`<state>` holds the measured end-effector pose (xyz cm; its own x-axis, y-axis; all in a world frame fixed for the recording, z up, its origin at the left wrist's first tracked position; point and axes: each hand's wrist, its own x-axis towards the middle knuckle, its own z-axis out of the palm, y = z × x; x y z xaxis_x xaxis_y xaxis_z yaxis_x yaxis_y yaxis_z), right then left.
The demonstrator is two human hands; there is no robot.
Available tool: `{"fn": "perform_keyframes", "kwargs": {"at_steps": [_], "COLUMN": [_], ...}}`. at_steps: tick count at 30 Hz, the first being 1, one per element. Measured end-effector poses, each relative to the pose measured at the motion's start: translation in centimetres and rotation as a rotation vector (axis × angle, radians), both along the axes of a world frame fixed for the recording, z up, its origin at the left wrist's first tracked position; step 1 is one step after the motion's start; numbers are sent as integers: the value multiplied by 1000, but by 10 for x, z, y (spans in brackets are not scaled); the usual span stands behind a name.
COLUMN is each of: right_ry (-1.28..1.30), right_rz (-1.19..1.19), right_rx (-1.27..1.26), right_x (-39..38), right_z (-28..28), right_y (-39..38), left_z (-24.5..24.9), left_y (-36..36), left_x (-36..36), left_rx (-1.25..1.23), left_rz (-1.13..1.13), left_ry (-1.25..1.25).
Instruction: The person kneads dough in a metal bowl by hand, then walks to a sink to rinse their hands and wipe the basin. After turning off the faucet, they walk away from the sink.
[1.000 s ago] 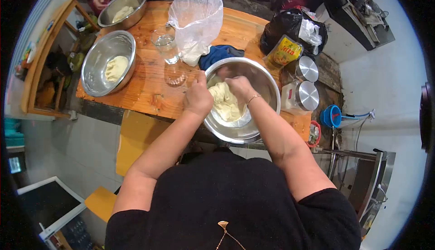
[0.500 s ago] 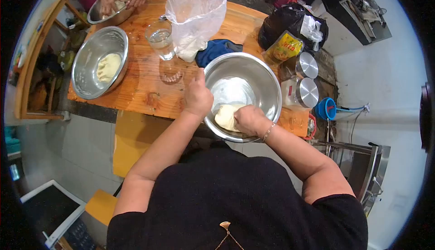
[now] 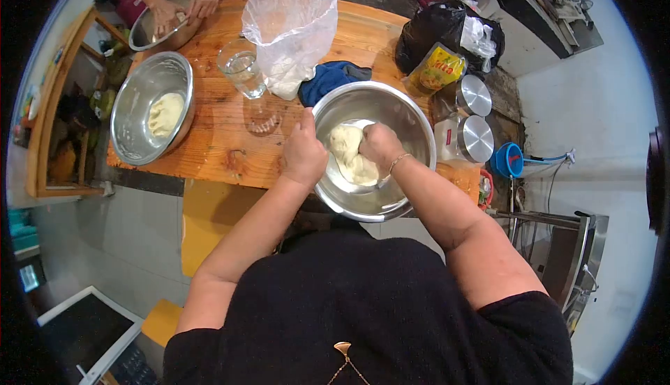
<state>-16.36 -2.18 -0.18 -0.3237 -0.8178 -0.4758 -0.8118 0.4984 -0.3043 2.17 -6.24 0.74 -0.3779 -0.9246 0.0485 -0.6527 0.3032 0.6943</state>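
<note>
A steel bowl [image 3: 412,116] stands at the near edge of a wooden table [image 3: 216,141]. Pale dough [image 3: 349,158] lies in its bottom. My right hand [image 3: 380,144] is a fist pressed into the dough, a thin bracelet on the wrist. My left hand [image 3: 303,151] grips the bowl's left rim, thumb up along the edge.
A second steel bowl [image 3: 125,116] with dough sits at the left. Another person's hands [image 3: 185,8] work in a third bowl at the far edge. A glass of water [image 3: 242,71], clear plastic bag [image 3: 289,22], blue cloth [image 3: 331,78], yellow packet [image 3: 441,69] and two lidded jars [image 3: 474,116] surround my bowl.
My right hand has moved from the bowl's near side toward its middle, and the dough has moved with it. My left hand stays on the rim.
</note>
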Motion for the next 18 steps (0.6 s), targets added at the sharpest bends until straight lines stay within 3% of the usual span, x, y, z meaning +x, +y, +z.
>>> {"fn": "perform_keyframes", "kwargs": {"at_steps": [3, 9, 11, 15, 18], "right_ry": [3, -76, -59, -36, -17], "right_rz": [-171, -310, -312, -255, -138], "right_rx": [-181, -204, -230, -318, -232], "right_x": [-5, -6, -7, -17, -16], "right_z": [-22, -19, -25, -41, -31], "right_y": [-1, 0, -1, -5, -7], "left_z": [-1, -3, -8, -7, 1], "left_y": [0, 0, 1, 34, 50], "left_x": [0, 2, 1, 5, 2], "left_rx": [6, 10, -169, -169, -89], "left_rz": [-7, -15, 33, 231, 300], "left_ry": [-2, 74, 168, 80, 119]}}
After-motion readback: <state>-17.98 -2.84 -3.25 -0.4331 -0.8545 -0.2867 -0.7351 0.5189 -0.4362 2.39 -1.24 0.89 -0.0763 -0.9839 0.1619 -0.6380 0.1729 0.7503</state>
